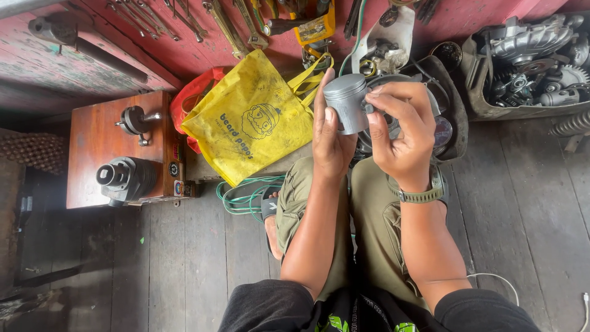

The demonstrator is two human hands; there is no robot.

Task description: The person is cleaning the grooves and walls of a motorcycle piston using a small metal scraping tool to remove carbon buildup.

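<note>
1. Workshop floor of dark wooden planks (522,203), red painted board at 12 o'clock with wrenches (227,27) lying on it; person sits, knees in olive trousers.
2. Grey metal piston (345,103) held up over the knees, just above frame centre, crown toward 11 o'clock.
3. Left hand (330,138) cups the piston from 7 o'clock, fingers upright along its skirt, gripping it.
4. Right hand (402,132) closes on the piston's side from 3 o'clock, thumb and fingertips pinching at the pin hole area; what they pinch is too small to tell. Green-strapped watch (424,195) on that wrist.
5. Progress, judged: piston is out and in hand, not fitted to anything; side-hole work looks under way, all assembly left.
6. Behind the piston, dark round tray (452,101) of parts, partly hidden.
7. Yellow tote bag (249,120) at 10 o'clock, red bag (193,92) behind it.
8. Wooden box (98,144) at 9 o'clock carries a crankshaft (136,120) and a finned cylinder (123,178).
9. Engine casing parts (531,58) in a tub at 2 o'clock.
10. Green cable (249,197) coiled beside left knee.
</note>
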